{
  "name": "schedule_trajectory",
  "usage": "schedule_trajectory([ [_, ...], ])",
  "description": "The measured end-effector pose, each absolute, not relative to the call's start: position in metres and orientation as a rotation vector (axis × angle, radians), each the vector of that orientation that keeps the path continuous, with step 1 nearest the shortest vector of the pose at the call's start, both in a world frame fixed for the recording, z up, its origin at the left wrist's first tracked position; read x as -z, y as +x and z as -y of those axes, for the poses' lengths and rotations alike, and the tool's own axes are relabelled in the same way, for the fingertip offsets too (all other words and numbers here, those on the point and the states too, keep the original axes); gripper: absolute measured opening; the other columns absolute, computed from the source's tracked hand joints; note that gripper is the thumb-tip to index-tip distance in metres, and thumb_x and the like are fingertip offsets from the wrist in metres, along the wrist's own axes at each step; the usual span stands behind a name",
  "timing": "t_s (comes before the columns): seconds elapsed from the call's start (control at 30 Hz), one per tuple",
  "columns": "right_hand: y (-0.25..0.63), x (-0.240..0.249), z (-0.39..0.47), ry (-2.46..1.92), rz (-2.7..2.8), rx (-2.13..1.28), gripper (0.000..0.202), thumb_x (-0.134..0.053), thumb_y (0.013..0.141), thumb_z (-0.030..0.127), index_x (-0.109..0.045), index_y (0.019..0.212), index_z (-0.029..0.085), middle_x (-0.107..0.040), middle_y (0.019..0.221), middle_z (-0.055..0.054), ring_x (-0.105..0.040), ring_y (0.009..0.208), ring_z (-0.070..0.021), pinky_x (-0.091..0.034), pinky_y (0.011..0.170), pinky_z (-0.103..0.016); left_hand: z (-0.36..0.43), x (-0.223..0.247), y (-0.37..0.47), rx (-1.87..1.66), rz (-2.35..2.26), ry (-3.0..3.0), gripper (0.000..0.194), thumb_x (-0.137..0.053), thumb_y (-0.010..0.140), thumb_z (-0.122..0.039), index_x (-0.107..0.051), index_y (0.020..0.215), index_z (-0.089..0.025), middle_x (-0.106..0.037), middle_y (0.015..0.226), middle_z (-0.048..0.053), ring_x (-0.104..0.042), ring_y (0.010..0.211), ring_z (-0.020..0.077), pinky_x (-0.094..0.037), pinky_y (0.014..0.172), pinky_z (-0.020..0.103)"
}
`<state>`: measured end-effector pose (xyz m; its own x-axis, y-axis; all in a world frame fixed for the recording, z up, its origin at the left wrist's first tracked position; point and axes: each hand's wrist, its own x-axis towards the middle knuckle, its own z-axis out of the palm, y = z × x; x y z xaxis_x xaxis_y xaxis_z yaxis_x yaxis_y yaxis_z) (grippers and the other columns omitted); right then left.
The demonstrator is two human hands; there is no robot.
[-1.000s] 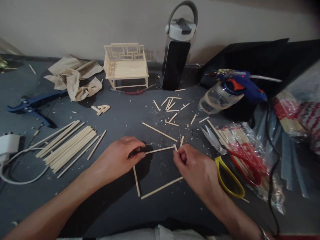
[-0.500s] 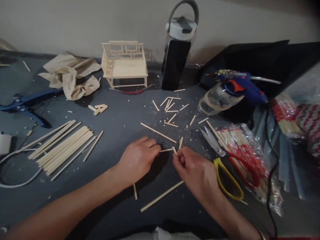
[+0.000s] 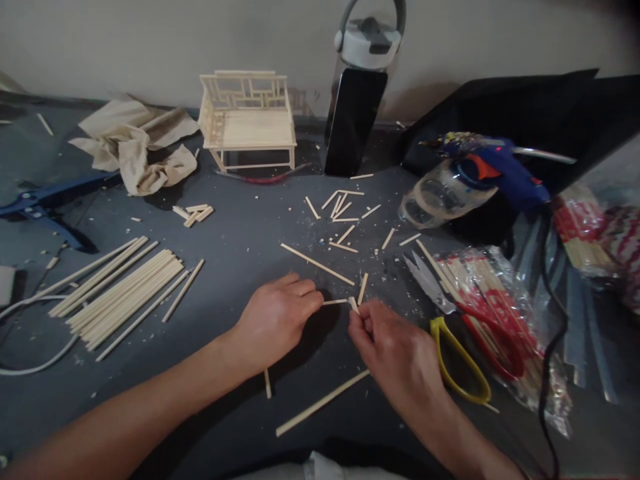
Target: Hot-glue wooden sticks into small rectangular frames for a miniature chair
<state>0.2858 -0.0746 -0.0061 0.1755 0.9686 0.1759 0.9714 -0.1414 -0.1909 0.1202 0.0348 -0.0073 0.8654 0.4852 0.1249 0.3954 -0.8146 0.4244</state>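
Tabletop (image 3: pixel 235 247), dark grey and dusted with pale crumbs and offcuts, runs back to a plain grey wall (image 3: pixel 125 40). At the far side stand a miniature wooden bench (image 3: pixel 257 127), a bottle (image 3: pixel 367 50) and, upright in front of it, a black phone (image 3: pixel 355 123). Crumpled brown paper (image 3: pixel 140 143) lies far left; at far right a blue glue gun (image 3: pixel 515 173) rests over a clear jar (image 3: pixel 430 197).

Near the middle, the right hand (image 3: pixel 395 340) pinches a short stick (image 3: pixel 353 305) between thumb and forefinger. A thin stick (image 3: pixel 336 302) reaches from it to the left hand (image 3: pixel 277 317), whose fingers are curled in; their tips are hidden, so whether they grip it I cannot tell. Whether the two sticks touch is also hard to make out.

The left forearm covers part of a stick (image 3: pixel 268 384) poking out on its near side, and the right hand hides the far end of a longer stick (image 3: pixel 323 402). The left edge cuts off blue cutters (image 3: pixel 55 193) and a white plug (image 3: pixel 6 287); the top edge trims the bottle's handle.

Any print on the red-patterned plastic packet (image 3: pixel 500 313), right of the scissors (image 3: pixel 450 307), is too blurred to read.
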Motion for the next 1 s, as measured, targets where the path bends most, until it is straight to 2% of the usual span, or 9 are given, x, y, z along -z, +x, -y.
schedule_trajectory([
  [0.3,0.287,0.003,0.075,-2.196,1.875,0.085,0.028,-0.043,0.088,0.024,-0.052,0.061,0.021,-0.056,0.049,0.002,-0.054,0.043,-0.0102,-0.03,0.045,-0.022,-0.037,0.005,0.121,-0.331,-0.628,2.642,0.024,-0.044,0.088,-0.007,-0.061,0.074,-0.018,-0.06,0.071,0.002,-0.051,0.068,0.0167,-0.04,0.06,0.029],
  [0.53,0.284,-0.004,0.077,-2.138,1.864,-0.048,0.025,-0.047,0.084,0.023,-0.051,0.059,0.022,-0.055,0.048,0.005,-0.051,0.039,-0.0087,-0.029,0.043,-0.021,-0.037,0.004,0.121,-0.334,-0.647,2.634,0.024,-0.044,0.088,-0.008,-0.06,0.072,-0.018,-0.06,0.069,0.001,-0.05,0.065,0.0162,-0.04,0.059,0.028],
  [0.67,0.284,-0.005,0.076,-2.079,1.851,-0.116,0.024,-0.049,0.085,0.023,-0.053,0.062,0.022,-0.053,0.049,0.006,-0.052,0.043,-0.0088,-0.031,0.046,-0.022,-0.037,0.006,0.12,-0.337,-0.642,2.623,0.021,-0.046,0.089,-0.01,-0.061,0.075,-0.017,-0.06,0.071,0.001,-0.051,0.067,0.0164,-0.04,0.06,0.027],
  [0.87,0.286,-0.004,0.074,-1.899,1.83,-0.243,0.015,-0.053,0.089,0.024,-0.059,0.076,0.02,-0.058,0.061,0.004,-0.056,0.055,-0.0092,-0.038,0.056,-0.021,-0.037,0.005,0.12,-0.329,-0.727,2.481,0.01,-0.057,0.089,-0.023,-0.064,0.086,-0.017,-0.065,0.083,0.003,-0.057,0.08,0.0186,-0.046,0.071,0.03],
  [1.0,0.286,-0.005,0.073,-1.883,1.817,-0.259,0.014,-0.053,0.088,0.023,-0.059,0.076,0.02,-0.059,0.061,0.004,-0.055,0.054,-0.0095,-0.038,0.055,-0.021,-0.035,-0.001,0.123,-0.479,-0.715,2.366,0.013,-0.061,0.087,-0.024,-0.066,0.095,-0.016,-0.067,0.089,0.005,-0.057,0.086,0.0191,-0.049,0.077,0.032],
])
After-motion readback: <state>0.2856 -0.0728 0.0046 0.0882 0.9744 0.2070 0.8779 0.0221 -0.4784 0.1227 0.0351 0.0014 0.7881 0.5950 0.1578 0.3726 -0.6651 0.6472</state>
